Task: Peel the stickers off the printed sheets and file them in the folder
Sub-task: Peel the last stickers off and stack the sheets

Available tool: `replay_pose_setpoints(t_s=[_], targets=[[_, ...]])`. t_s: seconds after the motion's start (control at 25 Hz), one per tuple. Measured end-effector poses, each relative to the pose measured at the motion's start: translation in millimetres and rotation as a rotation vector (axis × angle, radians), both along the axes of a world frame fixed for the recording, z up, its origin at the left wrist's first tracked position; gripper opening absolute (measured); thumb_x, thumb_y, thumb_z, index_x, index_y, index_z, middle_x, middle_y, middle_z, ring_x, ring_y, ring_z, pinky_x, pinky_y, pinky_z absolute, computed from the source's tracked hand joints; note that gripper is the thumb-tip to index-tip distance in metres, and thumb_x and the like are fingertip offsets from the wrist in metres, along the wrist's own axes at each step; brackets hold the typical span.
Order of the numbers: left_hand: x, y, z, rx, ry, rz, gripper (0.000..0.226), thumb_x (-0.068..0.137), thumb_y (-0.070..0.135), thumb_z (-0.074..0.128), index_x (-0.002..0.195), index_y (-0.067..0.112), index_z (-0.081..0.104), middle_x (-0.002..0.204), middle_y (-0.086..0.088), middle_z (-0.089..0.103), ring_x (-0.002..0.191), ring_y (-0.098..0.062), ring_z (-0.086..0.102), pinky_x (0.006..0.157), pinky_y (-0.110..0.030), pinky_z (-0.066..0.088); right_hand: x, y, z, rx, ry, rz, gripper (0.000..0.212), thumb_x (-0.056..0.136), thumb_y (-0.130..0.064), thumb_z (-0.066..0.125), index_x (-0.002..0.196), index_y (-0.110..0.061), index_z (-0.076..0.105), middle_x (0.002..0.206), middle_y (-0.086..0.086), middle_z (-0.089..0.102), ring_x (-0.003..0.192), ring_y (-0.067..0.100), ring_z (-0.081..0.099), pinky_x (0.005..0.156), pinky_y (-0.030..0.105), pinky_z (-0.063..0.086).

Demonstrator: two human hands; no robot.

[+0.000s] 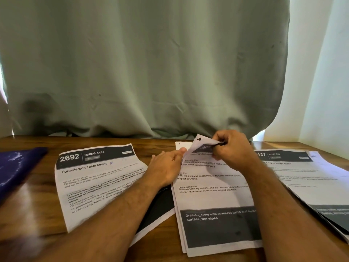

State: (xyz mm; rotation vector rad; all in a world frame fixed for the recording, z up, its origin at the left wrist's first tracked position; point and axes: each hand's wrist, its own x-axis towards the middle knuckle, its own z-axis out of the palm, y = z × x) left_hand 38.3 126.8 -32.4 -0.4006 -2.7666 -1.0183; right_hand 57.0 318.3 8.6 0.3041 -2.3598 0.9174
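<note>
A stack of printed sheets (pixel 213 188) about a dressing table lies in the middle of the wooden table. My right hand (pixel 232 148) pinches the top edge of its upper sheet, which is curled up and folded toward me. My left hand (pixel 168 165) rests flat beside the stack's left edge, its thumb touching the lifted corner. A "2692 Dining Area" sheet (pixel 94 182) lies to the left, under my left forearm. Another printed stack headed "Kitchen" (pixel 309 176) lies to the right. A dark blue folder (pixel 17 167) sits at the far left. No sticker is plainly visible.
A small white paper slip (pixel 180 145) lies behind the middle stack. A pale green curtain (pixel 151 72) hangs right behind the table's far edge. Bare brown table (pixel 34 208) shows between the folder and the left sheet.
</note>
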Motion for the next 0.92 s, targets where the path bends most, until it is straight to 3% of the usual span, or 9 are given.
replay_pose_setpoints(t_s=[0.08, 0.16, 0.32, 0.44, 0.52, 0.64, 0.8, 0.92], targets=[[-1, -1, -1, 0.059, -0.050, -0.018, 0.059, 0.103, 0.057, 0.021, 0.121, 0.026, 0.069, 0.114, 0.003, 0.070, 0.117, -0.021, 0.060, 0.115, -0.050, 0.034, -2, -1, -1, 0.018, -0.005, 0.008, 0.010, 0.068, -0.008, 0.062, 0.065, -0.016, 0.067, 0.059, 0.001, 0.069, 0.060, 0.021, 0.064, 0.055, 0.033, 0.051], [1, -2, 1, 0.160, -0.093, -0.036, 0.054, 0.104, 0.053, 0.031, 0.106, 0.021, 0.074, 0.094, 0.005, 0.072, 0.093, -0.015, 0.066, 0.097, -0.040, 0.051, -3, -3, -1, 0.036, -0.008, 0.025, 0.013, 0.070, -0.005, 0.064, 0.066, -0.016, 0.067, 0.062, 0.001, 0.070, 0.058, 0.016, 0.062, 0.053, 0.029, 0.049], [3, -2, 2, 0.451, 0.000, -0.016, 0.020, 0.097, 0.036, 0.063, 0.101, 0.025, 0.079, 0.093, 0.009, 0.077, 0.087, -0.010, 0.072, 0.082, -0.036, 0.061, -3, -6, -1, 0.034, 0.056, 0.066, 0.011, 0.072, -0.005, 0.066, 0.067, -0.015, 0.066, 0.059, -0.001, 0.068, 0.051, 0.010, 0.055, 0.050, 0.026, 0.046], [11, -5, 10, 0.729, 0.101, 0.072, 0.012, 0.089, 0.020, 0.073, 0.100, 0.021, 0.078, 0.093, 0.002, 0.077, 0.087, -0.015, 0.074, 0.077, -0.036, 0.062, 1, -8, 1, 0.021, 0.159, 0.099, 0.006, 0.071, -0.012, 0.063, 0.066, -0.015, 0.064, 0.054, -0.013, 0.062, 0.047, 0.004, 0.051, 0.048, 0.018, 0.042], [13, -10, 15, 0.864, 0.167, 0.100, 0.023, 0.089, 0.006, 0.071, 0.108, 0.019, 0.071, 0.091, 0.001, 0.074, 0.087, -0.013, 0.073, 0.074, -0.032, 0.062, 5, -12, 2, 0.010, 0.210, 0.122, 0.008, 0.073, -0.010, 0.063, 0.067, -0.015, 0.062, 0.056, -0.017, 0.062, 0.052, 0.003, 0.057, 0.049, 0.012, 0.040], [16, -16, 20, 1.036, 0.105, 0.103, 0.031, 0.096, 0.000, 0.055, 0.116, 0.024, 0.056, 0.097, 0.002, 0.072, 0.084, -0.014, 0.074, 0.070, -0.033, 0.062, 4, -14, 1, 0.033, 0.265, 0.127, 0.014, 0.073, -0.005, 0.065, 0.068, -0.017, 0.061, 0.070, -0.008, 0.067, 0.066, 0.011, 0.065, 0.054, 0.022, 0.052], [14, -24, 21, 1.123, 0.045, 0.082, 0.032, 0.101, 0.006, 0.042, 0.096, 0.026, 0.067, 0.096, -0.001, 0.076, 0.083, -0.023, 0.076, 0.083, -0.053, 0.060, -1, -13, -1, 0.068, 0.298, 0.105, 0.021, 0.066, 0.002, 0.070, 0.070, -0.017, 0.063, 0.079, -0.003, 0.067, 0.075, 0.019, 0.065, 0.065, 0.040, 0.058], [10, -25, 18, 1.172, 0.069, 0.107, 0.030, 0.105, 0.016, 0.042, 0.095, 0.027, 0.068, 0.091, 0.002, 0.077, 0.083, -0.021, 0.076, 0.079, -0.048, 0.062, 2, -14, -1, 0.087, 0.272, 0.106, 0.023, 0.065, 0.002, 0.073, 0.071, -0.018, 0.063, 0.083, -0.005, 0.067, 0.082, 0.020, 0.066, 0.069, 0.039, 0.059]])
